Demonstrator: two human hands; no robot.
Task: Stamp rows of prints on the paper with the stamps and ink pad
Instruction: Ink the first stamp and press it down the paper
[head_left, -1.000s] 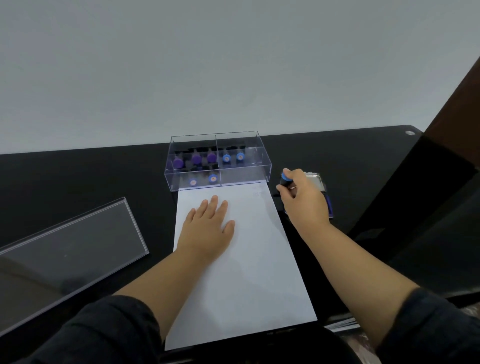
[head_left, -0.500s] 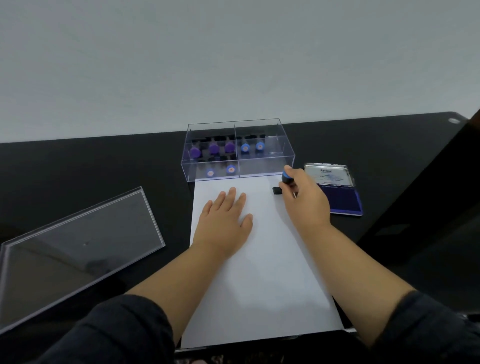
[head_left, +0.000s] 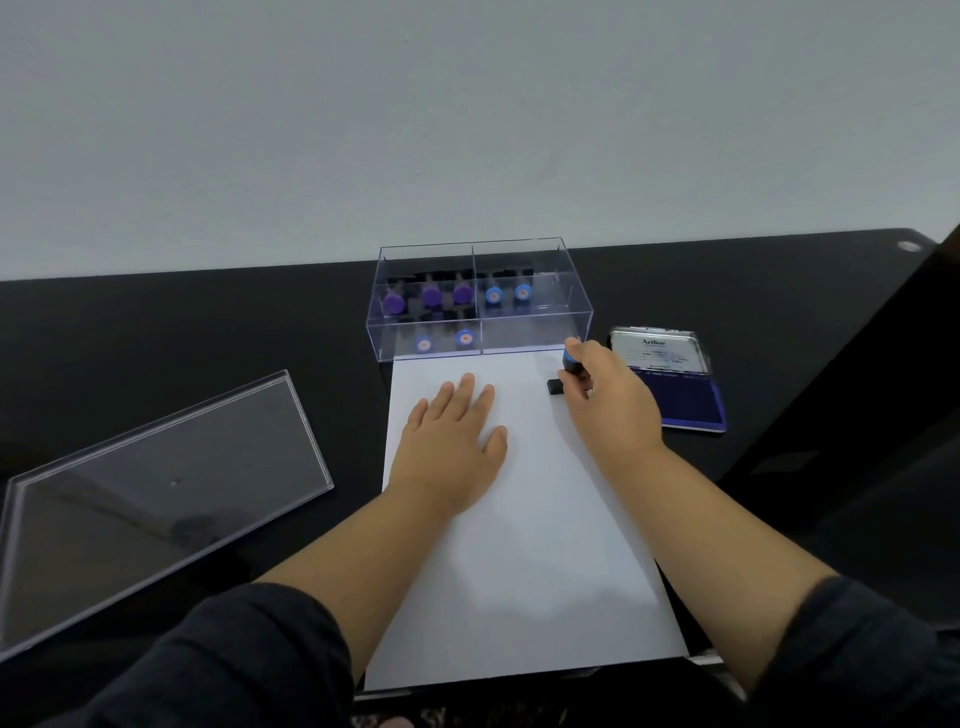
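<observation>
Pinning the paper (head_left: 519, 519) flat, my left hand (head_left: 453, 447) lies spread on its upper half so the sheet won't slide; my right hand (head_left: 610, 402) pinches a blue-capped stamp (head_left: 570, 362) at the top right corner, its black base on or just above the sheet, I judge for a first print; the open ink pad (head_left: 685, 400) sits just beside; the clear box (head_left: 480, 301) holds purple and blue stamps in its left compartment and two blue in the right; its lid (head_left: 156, 493) rests on the surface (head_left: 182, 332)
</observation>
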